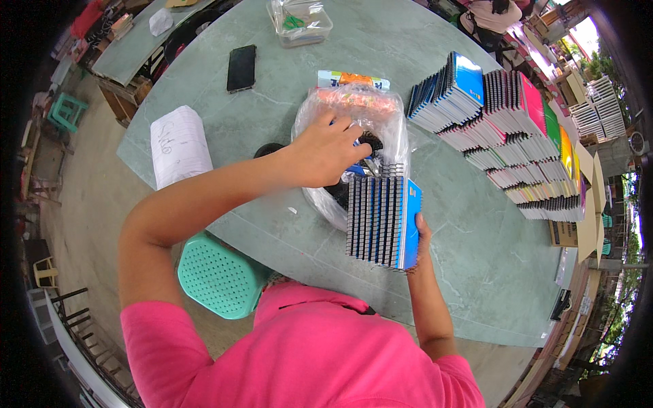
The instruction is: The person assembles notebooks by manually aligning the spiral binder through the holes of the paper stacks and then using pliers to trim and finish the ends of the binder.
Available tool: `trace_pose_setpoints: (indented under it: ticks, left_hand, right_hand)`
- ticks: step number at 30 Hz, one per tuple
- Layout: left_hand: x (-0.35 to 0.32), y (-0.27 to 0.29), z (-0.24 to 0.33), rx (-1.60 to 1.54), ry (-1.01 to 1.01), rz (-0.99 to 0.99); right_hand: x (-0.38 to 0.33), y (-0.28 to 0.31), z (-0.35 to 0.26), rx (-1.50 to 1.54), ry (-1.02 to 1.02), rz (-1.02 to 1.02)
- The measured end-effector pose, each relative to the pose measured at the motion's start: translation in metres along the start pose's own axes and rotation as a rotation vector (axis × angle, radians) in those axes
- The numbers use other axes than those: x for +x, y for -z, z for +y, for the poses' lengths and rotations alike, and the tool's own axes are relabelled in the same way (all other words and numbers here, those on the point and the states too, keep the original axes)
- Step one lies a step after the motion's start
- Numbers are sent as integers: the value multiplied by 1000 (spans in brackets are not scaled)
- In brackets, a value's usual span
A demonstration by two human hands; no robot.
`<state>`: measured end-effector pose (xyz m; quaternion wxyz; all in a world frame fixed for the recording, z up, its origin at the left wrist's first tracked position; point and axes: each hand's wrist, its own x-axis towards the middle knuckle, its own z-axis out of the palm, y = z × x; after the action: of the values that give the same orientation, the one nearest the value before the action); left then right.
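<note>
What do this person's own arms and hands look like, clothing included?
Short bright pink fabric sleeves, with the left forearm and right forearm bare below them. No glove or watch shows on the left hand or right hand, though the right is partly hidden.

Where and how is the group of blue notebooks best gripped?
Grip the blue notebooks by the flat outer cover, probably from the right, where the right hand holds them; the wire spirals facing upward look bumpier.
</note>
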<state>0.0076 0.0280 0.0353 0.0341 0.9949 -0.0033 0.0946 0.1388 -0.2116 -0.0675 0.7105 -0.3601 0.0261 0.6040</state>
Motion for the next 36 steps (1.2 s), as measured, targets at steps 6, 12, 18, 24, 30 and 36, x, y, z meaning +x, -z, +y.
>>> trace_pose_setpoints:
  ticks: [6, 12, 18, 24, 30, 36]
  left_hand:
    - [-2, -10, -1, -23, 37, -152]
    - [1, 3, -1, 18, 26, -12]
    - [5, 1, 5, 21, -4, 17]
    - [3, 2, 2, 27, 14, 55]
    - [4, -2, 2, -38, 31, -93]
    - [-1, -10, -7, -58, 89, -102]
  right_hand:
    - [-1, -1, 1, -9, -21, 18]
    - [2, 4, 2, -22, -22, 11]
    - [2, -1, 2, -27, -14, 8]
    - [1, -3, 1, 6, -9, 4]
    - [1, -5, 2, -44, -9, 14]
    - [3, -3, 2, -77, -30, 19]
